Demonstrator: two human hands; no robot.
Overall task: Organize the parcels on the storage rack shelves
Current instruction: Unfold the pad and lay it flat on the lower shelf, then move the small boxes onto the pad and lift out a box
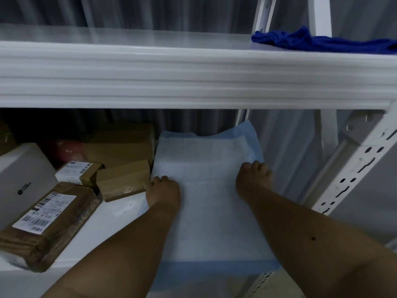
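On the lower shelf (120, 214), toward five o'clock, I have a blue-edged white pad (206, 201) spread flat as a liner. My left hand (164, 191) presses its nine o'clock edge with fingers curled down; my right hand (253, 179) pins the three o'clock edge, fingers flat, gripping nothing. I judge this smooths it before parcels land. The brown parcels (123, 181) sit crowded at nine o'clock, touching the pad's edge.
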